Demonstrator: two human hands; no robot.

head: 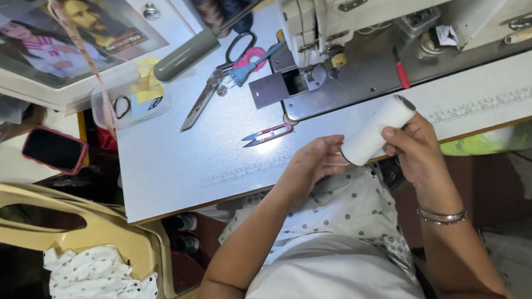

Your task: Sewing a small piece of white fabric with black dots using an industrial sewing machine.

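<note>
Roll [377, 129] end behind left hand [312, 164]

The sewing machine [382, 24] is cut off by the far edge, so its upper body cannot be seen. The left hand [313, 164] covers the near end of the white roll [375, 131]. The plastic chair [44, 226] runs off the left and near edges. The polka-dot cloth [352, 203] lies partly hidden under the forearms.
</note>
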